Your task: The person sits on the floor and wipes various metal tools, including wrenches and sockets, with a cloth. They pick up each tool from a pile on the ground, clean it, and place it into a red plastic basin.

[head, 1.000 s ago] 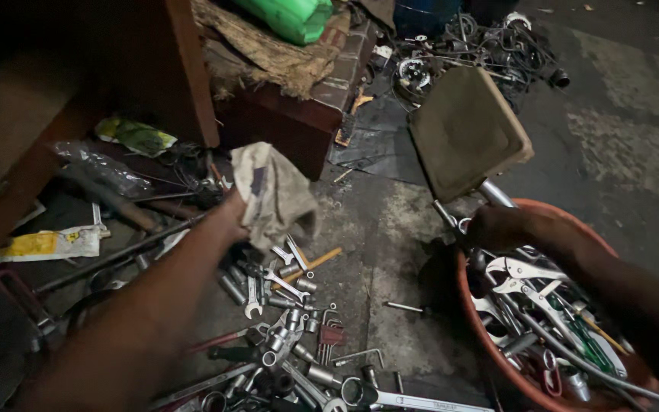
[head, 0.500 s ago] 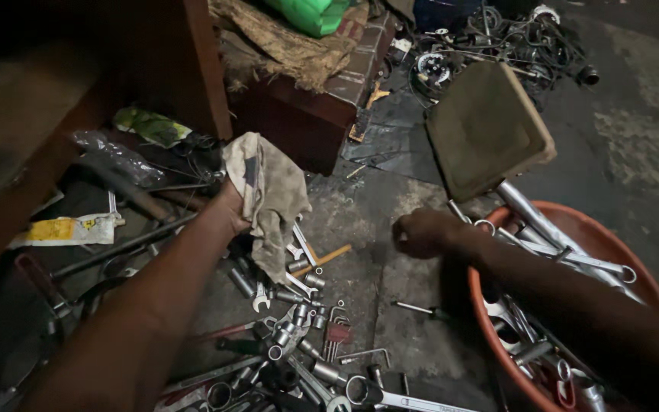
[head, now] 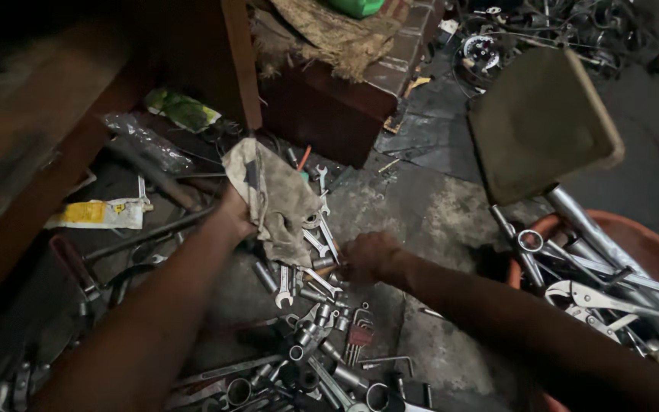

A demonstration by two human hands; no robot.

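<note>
My left hand (head: 236,217) grips a dirty grey rag (head: 274,194) and holds it up over a heap of wrenches and sockets (head: 310,305) on the concrete floor. My right hand (head: 371,258) reaches across to the heap and hovers right over the wrenches just below the rag. Its fingers are curled, and I cannot tell whether they hold anything. A set of hex keys (head: 358,336) lies just below that hand.
An orange basin (head: 627,233) full of long wrenches and pliers sits at the right. A stool with a brown square seat (head: 543,122) stands above it. A wooden bench leg (head: 242,61), a brick block, a yellow tube (head: 97,214) and tangled wires surround the area.
My right hand has left the orange basin and swung left to the tool heap beneath the rag. The left hand keeps holding the rag. The view has shifted left.
</note>
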